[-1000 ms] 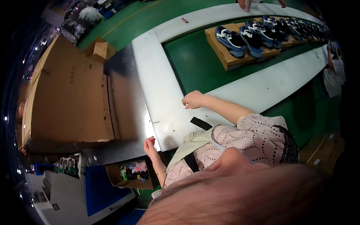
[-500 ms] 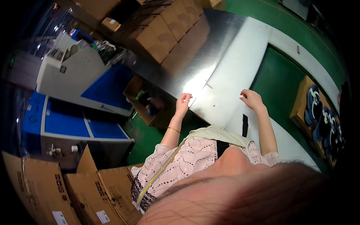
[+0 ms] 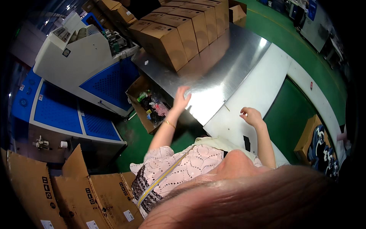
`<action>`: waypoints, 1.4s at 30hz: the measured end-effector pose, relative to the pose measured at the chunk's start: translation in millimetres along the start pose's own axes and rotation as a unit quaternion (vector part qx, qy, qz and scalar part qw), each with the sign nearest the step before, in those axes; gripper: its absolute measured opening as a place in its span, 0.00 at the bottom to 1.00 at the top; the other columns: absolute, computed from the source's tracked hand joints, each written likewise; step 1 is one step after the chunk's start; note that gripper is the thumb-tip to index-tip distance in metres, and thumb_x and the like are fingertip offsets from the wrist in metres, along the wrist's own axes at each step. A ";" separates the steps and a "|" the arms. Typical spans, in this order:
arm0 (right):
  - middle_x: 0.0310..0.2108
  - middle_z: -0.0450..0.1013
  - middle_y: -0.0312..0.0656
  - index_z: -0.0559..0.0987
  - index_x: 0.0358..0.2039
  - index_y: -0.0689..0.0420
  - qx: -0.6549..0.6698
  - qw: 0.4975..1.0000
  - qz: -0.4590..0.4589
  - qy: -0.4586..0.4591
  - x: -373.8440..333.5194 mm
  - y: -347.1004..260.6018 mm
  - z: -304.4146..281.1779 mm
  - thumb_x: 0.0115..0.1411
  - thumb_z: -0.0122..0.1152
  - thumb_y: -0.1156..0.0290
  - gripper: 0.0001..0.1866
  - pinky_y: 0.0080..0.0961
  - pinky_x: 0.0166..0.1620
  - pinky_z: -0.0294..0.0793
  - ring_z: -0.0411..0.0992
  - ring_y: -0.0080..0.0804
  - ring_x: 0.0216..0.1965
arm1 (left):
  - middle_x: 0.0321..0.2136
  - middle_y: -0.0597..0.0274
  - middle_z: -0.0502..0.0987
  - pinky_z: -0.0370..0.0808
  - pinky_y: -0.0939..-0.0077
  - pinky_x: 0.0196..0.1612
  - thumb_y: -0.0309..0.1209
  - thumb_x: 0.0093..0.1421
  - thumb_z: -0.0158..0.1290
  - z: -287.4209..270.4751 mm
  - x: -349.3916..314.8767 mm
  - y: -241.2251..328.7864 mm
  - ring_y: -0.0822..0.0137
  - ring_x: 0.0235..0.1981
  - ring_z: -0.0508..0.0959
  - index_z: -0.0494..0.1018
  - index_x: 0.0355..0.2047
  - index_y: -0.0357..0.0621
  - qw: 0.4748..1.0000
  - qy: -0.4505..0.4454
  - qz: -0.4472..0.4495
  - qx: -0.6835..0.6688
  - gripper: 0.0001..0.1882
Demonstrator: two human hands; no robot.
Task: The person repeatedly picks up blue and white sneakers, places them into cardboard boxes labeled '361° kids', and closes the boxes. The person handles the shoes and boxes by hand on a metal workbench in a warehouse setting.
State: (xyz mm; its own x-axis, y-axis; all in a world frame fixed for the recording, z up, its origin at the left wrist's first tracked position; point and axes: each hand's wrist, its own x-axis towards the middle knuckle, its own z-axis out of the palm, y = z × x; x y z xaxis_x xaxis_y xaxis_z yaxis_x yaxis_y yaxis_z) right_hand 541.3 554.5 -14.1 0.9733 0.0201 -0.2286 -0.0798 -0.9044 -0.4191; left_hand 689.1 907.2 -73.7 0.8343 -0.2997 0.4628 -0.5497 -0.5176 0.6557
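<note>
My left hand [image 3: 182, 100] is over the near left edge of the shiny metal tabletop [image 3: 213, 86], its thumb and fingers slightly apart and nothing visible in them. A thin gold-coloured bracelet [image 3: 169, 123] circles that wrist. Above the white work surface [image 3: 251, 89] hovers my right hand [image 3: 252, 116], loosely curled, with a gap between thumb and fingers and no object showing there. A black strip [image 3: 247, 143] lies on the white surface beside my right forearm. Whether the left fingertips touch the metal I cannot tell.
Brown cartons [image 3: 179, 36] stand in rows on the metal top's far side. An open box of mixed waste [image 3: 154, 108] is on the floor at left, beside a blue and grey machine [image 3: 84, 72]. Flattened-looking cartons [image 3: 76, 191] sit lower left; shoes [image 3: 322, 150] fill a box at right.
The whole view has shifted, showing more of the stacked cartons and the waste box. My left hand has reached farther out over the metal edge; the right stays above the white surface.
</note>
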 end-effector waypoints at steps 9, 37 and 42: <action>0.33 0.75 0.39 0.77 0.34 0.53 0.032 0.996 0.083 0.019 11.7 -48.4 -0.5 0.52 0.59 0.64 0.10 0.32 0.38 0.71 0.73 0.37 0.36 | 0.49 0.63 0.68 0.60 0.59 0.52 0.45 0.49 0.57 -87.9 298.9 -24.4 0.61 0.53 0.64 0.70 0.45 0.51 0.917 0.006 0.024 0.398 0.24; 0.35 0.74 0.45 0.72 0.41 0.58 0.268 0.892 0.226 0.284 -9.5 80.6 52.2 0.61 0.44 0.49 0.24 0.25 0.32 0.72 0.74 0.31 0.28 | 0.47 0.56 0.69 0.40 0.49 0.63 0.38 0.54 0.44 104.1 -31.2 88.7 0.54 0.58 0.59 0.73 0.44 0.45 0.477 -0.413 0.701 0.332 0.20; 0.31 0.72 0.43 0.72 0.39 0.63 0.412 0.864 0.279 0.074 5.1 64.4 46.1 0.52 0.45 0.34 0.38 0.23 0.24 0.72 0.71 0.30 0.30 | 0.52 0.48 0.60 0.52 0.48 0.60 0.35 0.48 0.55 58.1 -4.5 103.5 0.49 0.59 0.54 0.62 0.52 0.43 0.813 -0.395 0.408 0.129 0.30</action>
State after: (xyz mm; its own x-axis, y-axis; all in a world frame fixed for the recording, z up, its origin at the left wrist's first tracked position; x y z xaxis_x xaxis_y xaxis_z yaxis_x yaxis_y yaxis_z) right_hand 531.2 516.0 -82.7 0.7462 -0.4307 -0.5076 -0.6120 -0.1436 -0.7777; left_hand 630.9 808.4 -42.6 0.0193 -0.9960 0.0869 -0.9918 -0.0080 0.1277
